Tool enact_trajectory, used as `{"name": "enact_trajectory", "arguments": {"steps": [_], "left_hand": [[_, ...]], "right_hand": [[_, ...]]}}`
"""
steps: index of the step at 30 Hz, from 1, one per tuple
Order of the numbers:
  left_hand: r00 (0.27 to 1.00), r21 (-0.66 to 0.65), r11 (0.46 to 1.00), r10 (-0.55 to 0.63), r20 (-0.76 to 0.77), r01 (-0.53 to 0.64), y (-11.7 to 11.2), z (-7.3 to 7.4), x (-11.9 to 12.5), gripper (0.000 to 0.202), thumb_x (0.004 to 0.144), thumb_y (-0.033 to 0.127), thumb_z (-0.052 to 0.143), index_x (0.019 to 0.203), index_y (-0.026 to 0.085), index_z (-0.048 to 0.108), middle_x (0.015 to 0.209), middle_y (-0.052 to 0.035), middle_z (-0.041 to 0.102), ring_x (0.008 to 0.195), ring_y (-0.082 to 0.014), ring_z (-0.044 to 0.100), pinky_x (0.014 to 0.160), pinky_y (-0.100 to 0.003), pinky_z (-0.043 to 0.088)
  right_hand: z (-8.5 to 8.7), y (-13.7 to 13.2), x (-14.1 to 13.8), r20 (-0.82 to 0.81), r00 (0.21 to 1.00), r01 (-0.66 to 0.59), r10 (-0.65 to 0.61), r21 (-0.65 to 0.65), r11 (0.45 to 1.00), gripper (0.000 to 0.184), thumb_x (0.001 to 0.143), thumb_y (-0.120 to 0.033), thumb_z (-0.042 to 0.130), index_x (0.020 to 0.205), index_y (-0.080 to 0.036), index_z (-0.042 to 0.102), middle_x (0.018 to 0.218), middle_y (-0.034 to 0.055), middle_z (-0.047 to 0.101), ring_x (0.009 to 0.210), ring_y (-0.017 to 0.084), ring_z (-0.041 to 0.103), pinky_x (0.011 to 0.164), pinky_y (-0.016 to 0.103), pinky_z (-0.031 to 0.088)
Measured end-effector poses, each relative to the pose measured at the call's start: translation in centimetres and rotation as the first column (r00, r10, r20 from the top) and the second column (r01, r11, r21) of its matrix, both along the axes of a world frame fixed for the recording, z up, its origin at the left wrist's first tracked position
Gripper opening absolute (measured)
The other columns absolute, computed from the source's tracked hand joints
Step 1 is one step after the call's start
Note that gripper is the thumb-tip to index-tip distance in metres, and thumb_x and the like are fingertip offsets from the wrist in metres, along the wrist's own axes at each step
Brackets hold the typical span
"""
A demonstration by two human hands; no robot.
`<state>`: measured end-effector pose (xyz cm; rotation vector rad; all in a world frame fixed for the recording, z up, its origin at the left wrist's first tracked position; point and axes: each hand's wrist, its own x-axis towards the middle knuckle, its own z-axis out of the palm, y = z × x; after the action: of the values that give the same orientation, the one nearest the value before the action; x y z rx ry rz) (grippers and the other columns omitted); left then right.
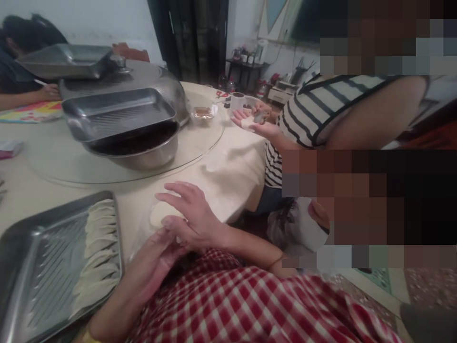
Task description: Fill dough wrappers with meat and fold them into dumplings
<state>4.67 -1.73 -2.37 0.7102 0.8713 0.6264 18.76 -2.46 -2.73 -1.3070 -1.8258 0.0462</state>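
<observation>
My right hand (191,214) lies over a round, pale dough wrapper (159,213) on the table edge, its fingers spread and stretched flat. My left hand (155,267) sits just below it, close to my red checked clothing. Its fingertips are tucked under my right wrist, so I cannot see what they do. To the left, a metal tray (32,271) holds a row of several folded dumplings (100,247) along its right side.
On a glass turntable (200,143) stands a metal bowl of dark filling (139,143), with empty trays (117,112) stacked over it. A person in a striped shirt holds a filled wrapper (255,119) at the right. Another person's hand (46,90) rests far left.
</observation>
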Motion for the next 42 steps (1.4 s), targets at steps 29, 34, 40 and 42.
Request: {"name": "enact_trajectory", "arguments": {"steps": [29,34,40,42], "left_hand": [[0.734,0.569,0.815,0.453,-0.507,-0.109,15.2,-1.4,-17.6,0.032,0.063,0.029,0.076,0.09,0.012,0.071,0.08,-0.003,0.07,0.067,-0.0124,0.061,0.067,-0.025,0.053],[0.618,0.624,0.768,0.422,-0.663,0.144,17.6,-3.2,-18.0,0.035,0.065,0.036,0.072,0.093,0.014,0.075,0.072,-0.0019,0.069,0.064,-0.0153,0.057,0.07,-0.029,0.047],[0.518,0.652,0.679,0.445,-0.731,0.336,18.3,-4.0,-17.8,0.024,0.071,0.033,0.066,0.089,0.02,0.077,0.091,-0.0059,0.073,0.082,-0.0215,0.061,0.084,-0.033,0.044],[0.51,0.655,0.662,0.447,-0.735,0.364,18.4,-4.2,-17.6,0.023,0.073,0.032,0.065,0.089,0.021,0.077,0.096,-0.0069,0.073,0.088,-0.0228,0.061,0.088,-0.033,0.044]], "right_hand": [[-10.3,-2.0,8.5,-0.48,0.709,0.448,-0.516,-0.259,0.856,0.048,0.092,-0.051,0.043,0.114,-0.017,0.068,0.114,0.0119,0.066,0.101,0.021,0.062,0.094,0.041,0.047],[-11.3,-1.6,8.8,-0.499,0.677,0.496,-0.541,-0.233,0.836,0.048,0.091,-0.052,0.045,0.11,-0.015,0.068,0.112,0.0127,0.066,0.104,0.023,0.062,0.095,0.042,0.046],[-11.6,-1.3,8.9,-0.53,0.616,0.526,-0.582,-0.273,0.805,0.051,0.09,-0.056,0.045,0.11,-0.014,0.068,0.107,0.012,0.066,0.095,0.021,0.062,0.089,0.04,0.047],[-11.8,-1.1,9.0,-0.541,0.606,0.529,-0.583,-0.273,0.803,0.051,0.09,-0.055,0.044,0.109,-0.015,0.068,0.106,0.0116,0.066,0.095,0.021,0.062,0.089,0.039,0.047]]}}
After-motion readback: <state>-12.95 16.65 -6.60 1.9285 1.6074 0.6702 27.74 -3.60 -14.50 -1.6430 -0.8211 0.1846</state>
